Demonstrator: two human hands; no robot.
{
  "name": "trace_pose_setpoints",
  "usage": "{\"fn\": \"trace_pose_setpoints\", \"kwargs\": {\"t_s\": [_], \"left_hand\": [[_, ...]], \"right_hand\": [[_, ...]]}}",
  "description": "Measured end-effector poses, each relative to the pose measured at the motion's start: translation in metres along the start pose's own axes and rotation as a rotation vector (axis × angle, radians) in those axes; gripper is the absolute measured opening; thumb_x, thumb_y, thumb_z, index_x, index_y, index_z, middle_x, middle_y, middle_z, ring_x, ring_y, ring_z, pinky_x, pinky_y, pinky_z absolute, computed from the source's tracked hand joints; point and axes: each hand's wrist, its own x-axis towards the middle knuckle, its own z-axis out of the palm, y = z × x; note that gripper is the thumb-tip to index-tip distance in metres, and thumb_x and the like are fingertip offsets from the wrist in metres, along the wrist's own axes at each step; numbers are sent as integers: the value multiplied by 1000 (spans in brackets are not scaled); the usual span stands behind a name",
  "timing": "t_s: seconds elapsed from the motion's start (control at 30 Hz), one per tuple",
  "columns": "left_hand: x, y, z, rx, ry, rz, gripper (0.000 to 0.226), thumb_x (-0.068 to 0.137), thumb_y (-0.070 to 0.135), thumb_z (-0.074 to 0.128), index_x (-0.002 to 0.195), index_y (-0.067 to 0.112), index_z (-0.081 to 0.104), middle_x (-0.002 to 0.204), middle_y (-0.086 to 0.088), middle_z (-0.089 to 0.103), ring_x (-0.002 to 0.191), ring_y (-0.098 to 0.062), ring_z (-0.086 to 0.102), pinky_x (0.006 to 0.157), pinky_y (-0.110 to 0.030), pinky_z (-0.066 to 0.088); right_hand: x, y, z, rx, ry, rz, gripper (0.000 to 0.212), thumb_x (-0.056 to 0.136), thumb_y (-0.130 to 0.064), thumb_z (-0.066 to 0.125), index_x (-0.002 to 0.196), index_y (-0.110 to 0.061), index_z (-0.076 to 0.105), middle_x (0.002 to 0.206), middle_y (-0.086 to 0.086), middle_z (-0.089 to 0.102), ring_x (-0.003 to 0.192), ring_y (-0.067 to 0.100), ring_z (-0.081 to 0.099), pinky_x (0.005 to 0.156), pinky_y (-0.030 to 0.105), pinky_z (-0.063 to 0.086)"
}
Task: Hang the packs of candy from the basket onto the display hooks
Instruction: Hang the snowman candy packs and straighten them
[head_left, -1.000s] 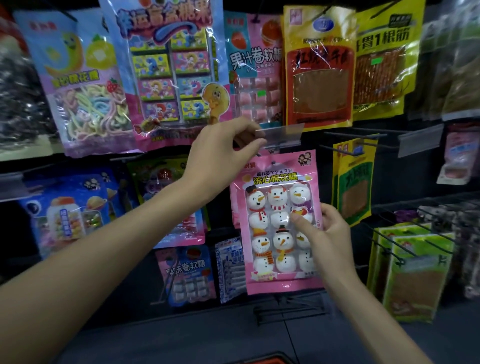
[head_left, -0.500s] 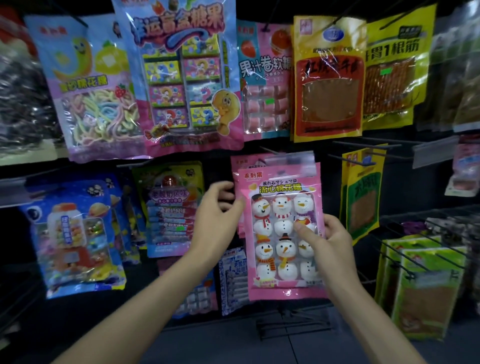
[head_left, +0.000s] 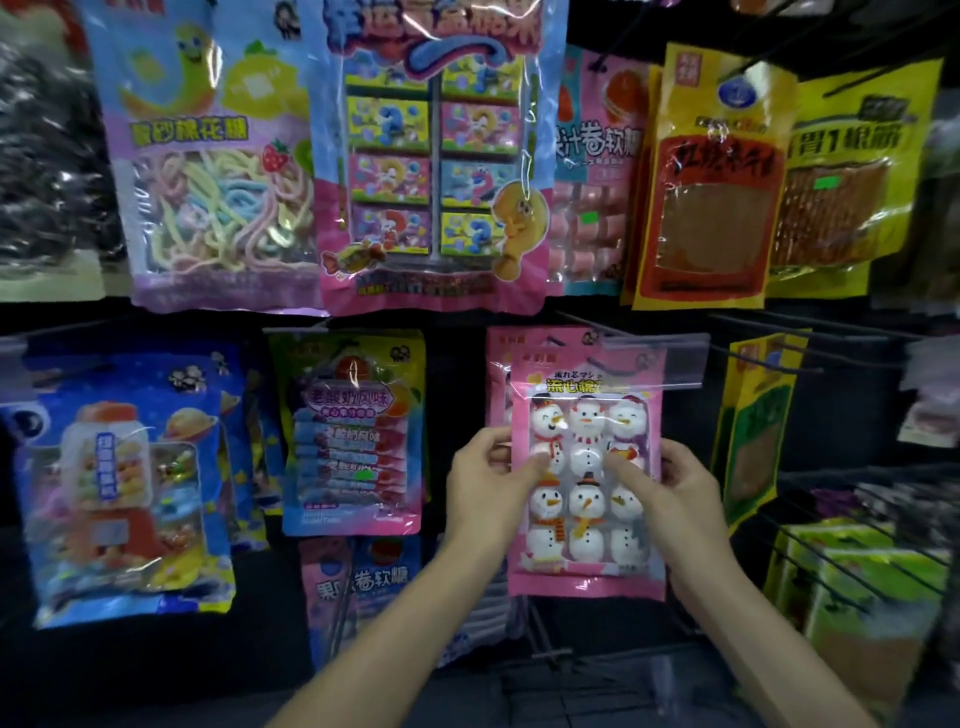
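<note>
A pink pack of snowman marshmallows (head_left: 587, 551) hangs in the middle row of the display, under a clear price-tag flap (head_left: 670, 349) at the tip of its hook. My left hand (head_left: 488, 486) grips the pack's left edge with the thumb across the front. My right hand (head_left: 670, 488) grips its right edge the same way. Another pink pack of the same kind (head_left: 501, 353) shows just behind it. The basket is out of view.
Large candy bags (head_left: 431, 156) hang in the row above. A blue pack (head_left: 124, 488) and a striped candy pack (head_left: 353, 431) hang to the left. Yellow-green packs (head_left: 753, 426) and bare wire hooks (head_left: 769, 358) stick out on the right.
My left hand came down from the price-tag flap at the hook's tip and now grips the pack's left edge. The pack hangs lower in my view, and my head has moved closer.
</note>
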Motion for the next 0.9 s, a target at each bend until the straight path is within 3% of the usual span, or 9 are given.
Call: {"fn": "trace_pose_setpoints", "kwargs": {"t_s": [0.1,0.2,0.4,0.6,0.9], "left_hand": [[15,-5,4,8,57,5,20,89,20,81,107,25,73,97,10,75,91,-6,71,85,-30,60],[29,-13,9,-14,100,-1,17,88,22,82,102,27,73,94,10,75,88,-6,71,84,-34,62],[47,-25,15,64,180,47,35,90,27,81,121,26,64,100,11,70,89,-9,70,81,-37,62],[63,-32,22,131,255,59,34,89,28,82,116,28,61,100,12,66,90,-7,65,78,-34,59],[82,-43,24,202,292,47,34,88,31,82,115,31,61,102,11,65,90,-9,65,79,-41,62]], "right_hand": [[18,6,10,-15,-7,12,29,87,-20,83,113,-20,70,101,-3,78,96,20,75,78,36,58],[31,9,18,-40,14,17,42,84,-24,86,121,-23,65,105,-3,75,94,17,74,83,41,62],[52,19,28,-79,49,-7,48,79,-30,90,116,-25,61,103,-5,72,91,12,72,79,35,60],[73,28,36,-118,68,-40,44,78,-23,91,114,-22,66,98,-7,71,89,7,69,71,22,52],[91,43,44,-162,83,-67,46,76,-23,92,116,-17,69,100,-6,73,92,8,68,80,28,56]]}}
